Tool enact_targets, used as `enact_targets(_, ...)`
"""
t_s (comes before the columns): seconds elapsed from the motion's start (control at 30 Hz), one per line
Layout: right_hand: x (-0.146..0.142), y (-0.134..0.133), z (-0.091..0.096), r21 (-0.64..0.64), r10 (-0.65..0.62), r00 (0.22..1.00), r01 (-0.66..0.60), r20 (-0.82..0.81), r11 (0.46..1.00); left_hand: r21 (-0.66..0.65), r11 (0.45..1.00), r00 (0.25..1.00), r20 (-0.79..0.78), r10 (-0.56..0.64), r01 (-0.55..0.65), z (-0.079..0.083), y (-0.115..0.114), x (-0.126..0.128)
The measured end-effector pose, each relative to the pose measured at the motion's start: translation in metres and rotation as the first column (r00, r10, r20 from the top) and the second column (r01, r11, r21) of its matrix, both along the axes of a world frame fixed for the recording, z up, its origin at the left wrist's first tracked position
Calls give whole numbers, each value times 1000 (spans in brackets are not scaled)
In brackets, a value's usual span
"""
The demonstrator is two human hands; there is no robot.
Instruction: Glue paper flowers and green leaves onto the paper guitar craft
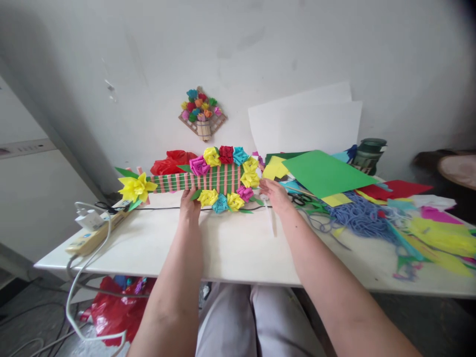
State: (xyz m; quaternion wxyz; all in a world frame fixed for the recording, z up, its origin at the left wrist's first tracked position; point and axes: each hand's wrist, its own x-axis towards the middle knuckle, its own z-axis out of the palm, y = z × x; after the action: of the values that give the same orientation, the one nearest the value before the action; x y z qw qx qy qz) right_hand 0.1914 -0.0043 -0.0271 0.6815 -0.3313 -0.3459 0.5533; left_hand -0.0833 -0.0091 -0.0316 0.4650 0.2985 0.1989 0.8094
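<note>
A guitar-shaped paper craft (pixel 219 179) is held upright just over the table, its green and pink striped neck pointing left. Paper flowers in yellow, red, blue and magenta ring its body, and a big yellow paper flower (pixel 137 188) tops the neck end. My left hand (pixel 189 202) is closed on the lower edge where neck meets body, its fingers partly hidden behind. At the body's right end, beside the yellow flowers, my right hand (pixel 274 194) grips the edge, fingertips partly out of sight. A thin white stick-like piece (pixel 273 223) lies below my right hand.
On the right lie green paper (pixel 327 173), blue yarn (pixel 359 215), black-handled scissors (pixel 297 199) and colored scraps, with a dark green jar (pixel 370 154) behind. A power strip (pixel 94 238) with cables occupies the left table end. A flower-basket craft (pixel 203 114) hangs on the wall.
</note>
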Motion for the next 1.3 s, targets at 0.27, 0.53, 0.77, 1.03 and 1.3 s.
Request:
enact_targets(0.27,-1,-1,-1,-7,-23,999,23,-26,1000,-14,1000,1000,-14,-1,1,1,0,3)
enact_targets(0.53,-1,0,-2,26,-169,985,169,19,985,8,1000,1000,-5,16,-16,3,2,7)
enact_targets(0.77,-25,-21,17,572,-558,736,285,383,769,41,999,1000,-7,-2,2,8,-3,22)
enact_targets(1.03,-99,-55,56,654,-600,349,-53,720,755,24,997,997,-19,-79,80,9,-8,45)
enact_targets(1.3,-135,-42,94,601,-596,79,-110,799,791,54,993,994,-39,-104,106,11,-13,50)
